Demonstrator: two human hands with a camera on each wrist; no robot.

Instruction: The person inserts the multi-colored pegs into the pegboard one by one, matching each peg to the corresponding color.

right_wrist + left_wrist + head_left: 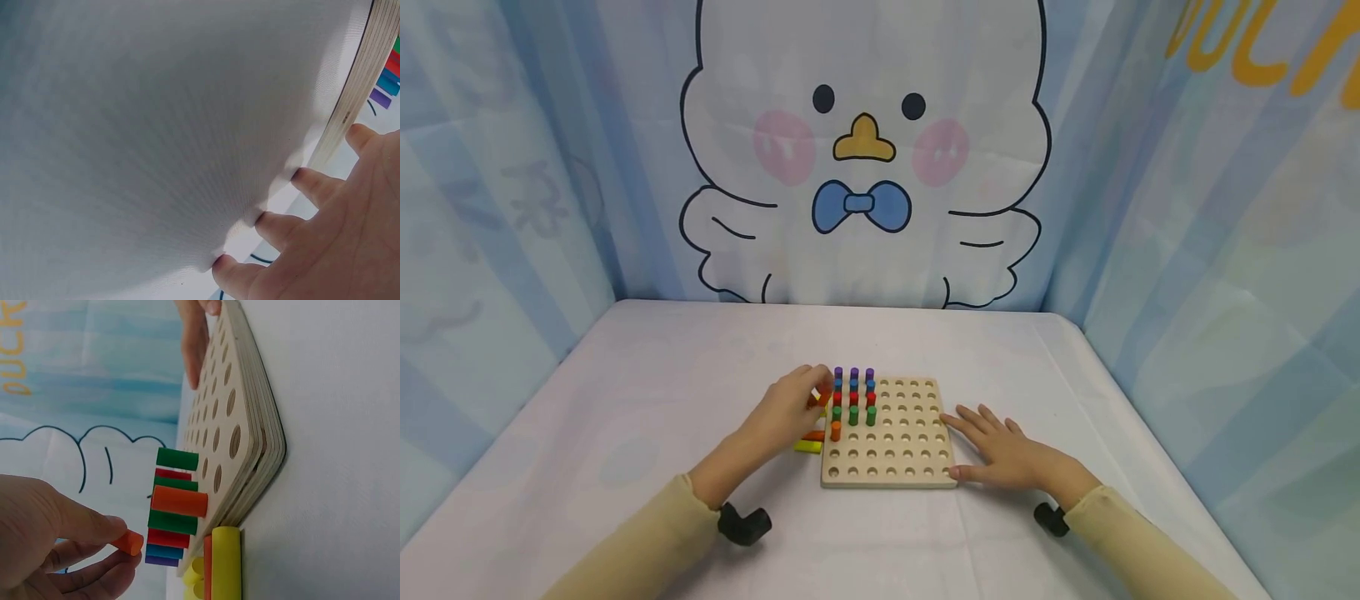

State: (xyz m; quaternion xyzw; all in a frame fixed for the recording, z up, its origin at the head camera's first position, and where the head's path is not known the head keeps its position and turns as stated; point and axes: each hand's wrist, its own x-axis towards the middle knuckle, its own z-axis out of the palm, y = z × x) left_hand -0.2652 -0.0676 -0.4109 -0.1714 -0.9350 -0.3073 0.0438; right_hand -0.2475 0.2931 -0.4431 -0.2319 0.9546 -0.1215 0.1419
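Note:
A square wooden pegboard with rows of round holes lies on the table. Short rows of purple, blue, red and green pegs stand upright in its left part. In front of them is one upright orange peg. My left hand is just left of the board; in the left wrist view it pinches another orange peg between thumb and fingers, apart from the board. My right hand lies with fingers spread at the board's right edge, touching it. Its other fingertips rest on the cloth.
Loose yellow pegs and a loose orange peg lie against the board's left side, partly hidden by my left hand. A white cloth covers the table. Printed curtains hang behind and at both sides.

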